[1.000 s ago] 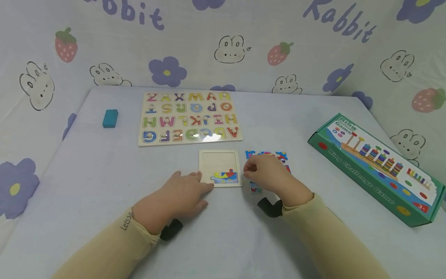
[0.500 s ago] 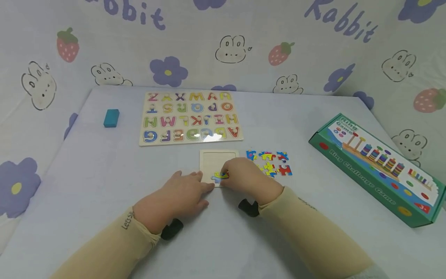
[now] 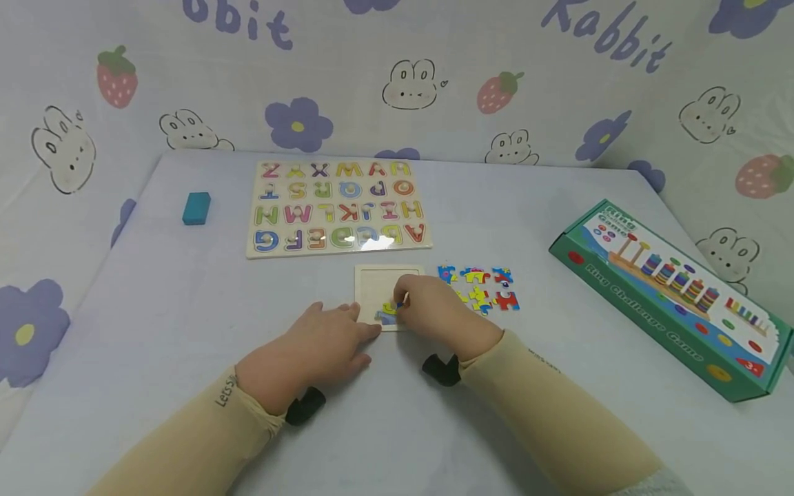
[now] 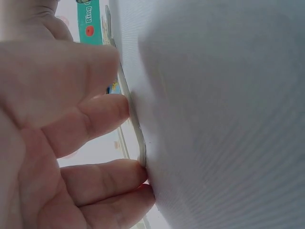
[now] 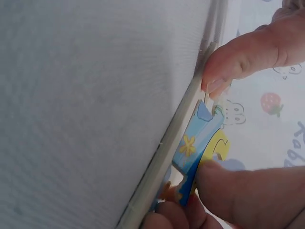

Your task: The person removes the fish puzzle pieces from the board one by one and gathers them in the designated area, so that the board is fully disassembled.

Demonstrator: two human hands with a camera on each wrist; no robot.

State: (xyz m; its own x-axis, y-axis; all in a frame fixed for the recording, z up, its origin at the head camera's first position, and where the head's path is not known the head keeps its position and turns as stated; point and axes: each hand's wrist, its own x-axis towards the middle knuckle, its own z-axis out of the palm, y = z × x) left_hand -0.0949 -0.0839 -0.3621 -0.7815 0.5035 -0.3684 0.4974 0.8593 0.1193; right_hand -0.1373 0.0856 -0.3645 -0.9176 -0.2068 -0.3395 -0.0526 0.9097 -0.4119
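Note:
My left hand [image 3: 316,344] lies with fingers extended at the near left corner of a shallow wooden puzzle tray [image 3: 372,281]. In the left wrist view, its fingertips [image 4: 136,169] touch the tray's edge. My right hand [image 3: 443,313] bends over the tray's near right part. Between its thumb and fingers it pinches a blue and yellow jigsaw piece [image 5: 188,143] with a starfish on it, tilted up inside the frame. The hand hides that part of the tray in the head view. Several loose jigsaw pieces [image 3: 477,300] lie right of the tray.
A wooden alphabet board [image 3: 338,207] lies behind the tray. A teal block [image 3: 196,208] stands at the back left. The green Ring Challenge Game box [image 3: 670,303] lies slanted on the right. Printed white cloth [image 3: 459,41] hangs behind the table.
My right hand has moved left from the loose pieces onto the tray, where it pinches a jigsaw piece. In the last half second that piece has tilted. The left hand stays put.

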